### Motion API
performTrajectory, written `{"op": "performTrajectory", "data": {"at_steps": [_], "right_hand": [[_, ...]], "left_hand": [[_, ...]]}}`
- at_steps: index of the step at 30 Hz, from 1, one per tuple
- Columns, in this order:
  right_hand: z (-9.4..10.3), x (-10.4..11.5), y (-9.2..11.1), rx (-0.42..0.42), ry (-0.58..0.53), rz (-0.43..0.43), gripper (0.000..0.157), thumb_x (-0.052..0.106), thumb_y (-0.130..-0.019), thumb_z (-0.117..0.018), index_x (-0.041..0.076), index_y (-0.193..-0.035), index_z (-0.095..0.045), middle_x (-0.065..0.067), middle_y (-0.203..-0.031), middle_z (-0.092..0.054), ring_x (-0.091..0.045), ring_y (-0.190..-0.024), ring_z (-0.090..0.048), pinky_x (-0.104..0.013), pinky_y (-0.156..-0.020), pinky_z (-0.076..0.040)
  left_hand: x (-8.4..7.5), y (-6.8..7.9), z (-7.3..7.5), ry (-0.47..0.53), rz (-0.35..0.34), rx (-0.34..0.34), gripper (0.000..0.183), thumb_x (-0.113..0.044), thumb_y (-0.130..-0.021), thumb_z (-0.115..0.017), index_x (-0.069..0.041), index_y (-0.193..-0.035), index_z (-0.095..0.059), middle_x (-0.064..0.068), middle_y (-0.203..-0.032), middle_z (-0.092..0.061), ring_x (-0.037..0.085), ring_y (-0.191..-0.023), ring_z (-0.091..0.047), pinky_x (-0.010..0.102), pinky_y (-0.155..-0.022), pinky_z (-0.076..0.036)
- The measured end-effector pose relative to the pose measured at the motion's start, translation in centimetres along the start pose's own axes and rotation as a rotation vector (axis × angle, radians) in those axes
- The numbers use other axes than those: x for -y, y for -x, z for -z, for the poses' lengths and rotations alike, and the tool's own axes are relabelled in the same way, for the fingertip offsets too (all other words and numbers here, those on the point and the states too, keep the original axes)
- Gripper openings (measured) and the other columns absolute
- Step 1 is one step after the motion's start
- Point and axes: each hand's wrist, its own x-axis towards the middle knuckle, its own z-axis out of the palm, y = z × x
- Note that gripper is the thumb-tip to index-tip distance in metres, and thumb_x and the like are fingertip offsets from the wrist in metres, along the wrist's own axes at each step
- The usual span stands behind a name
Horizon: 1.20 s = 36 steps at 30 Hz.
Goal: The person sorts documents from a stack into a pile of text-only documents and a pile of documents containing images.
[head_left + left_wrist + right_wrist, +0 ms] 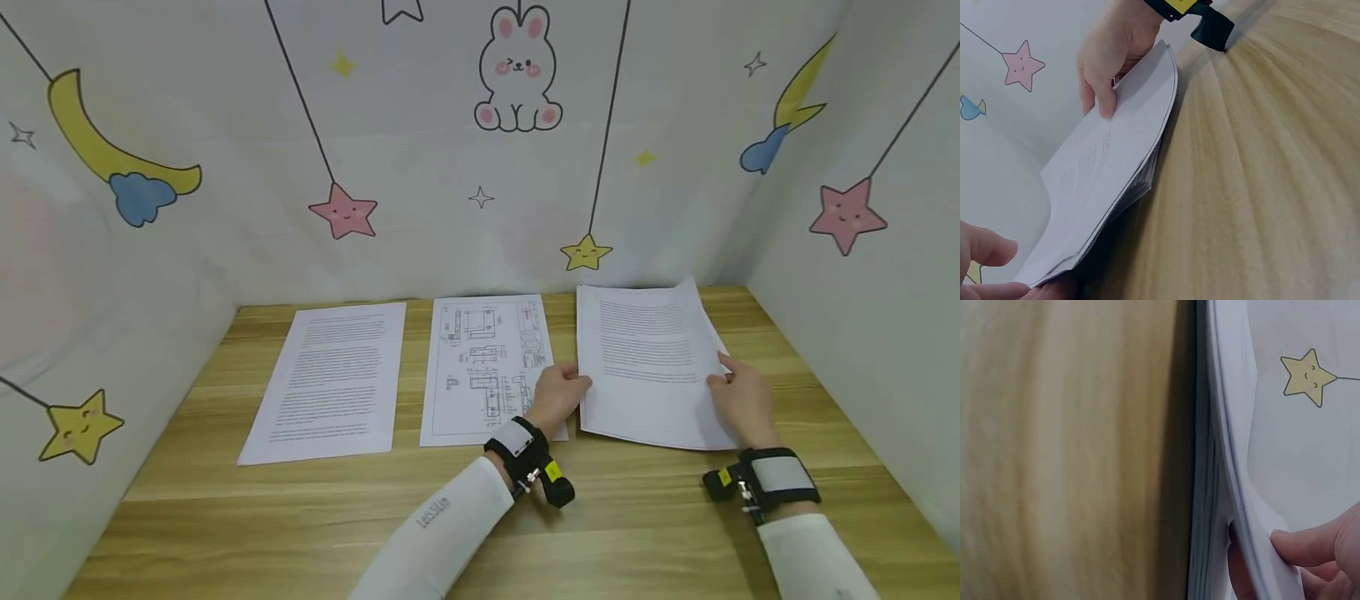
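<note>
A stack of printed paper sheets (645,400) lies at the right of the table, its upper sheets lifted and bowed along the right side. My right hand (744,402) pinches those upper sheets at the right edge, thumb (1307,545) on top and fingers beneath. More sheets (1200,487) lie below the lifted ones. On the left edge is my left hand (557,396); in the left wrist view its fingers (994,291) reach under the paper's edge while the thumb (994,247) stands apart above it.
A sheet with technical drawings (480,367) lies mid-table, partly covered by the left hand. Farther left is a text-printed sheet (330,383). The wooden table (300,525) meets a pale patterned backdrop (435,150) behind the papers. Each wrist carries a strapped camera (555,485).
</note>
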Motion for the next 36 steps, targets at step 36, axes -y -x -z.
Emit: {"op": "performTrajectory", "data": {"at_steps": [36], "right_hand": [[1.3, 1.4, -0.3, 0.29, -0.014, -0.043, 0.061, 0.034, -0.103, -0.043, -0.005, -0.15, -0.035, -0.042, -0.149, -0.031, -0.056, -0.135, -0.035, -0.066, -0.106, -0.037]], "left_hand": [[-1.3, -0.8, -0.7, 0.158, 0.073, 0.014, 0.044, -0.017, -0.097, -0.055, 0.0, -0.138, -0.055, 0.017, -0.138, -0.058, 0.025, -0.121, -0.06, 0.037, -0.102, -0.05]]}}
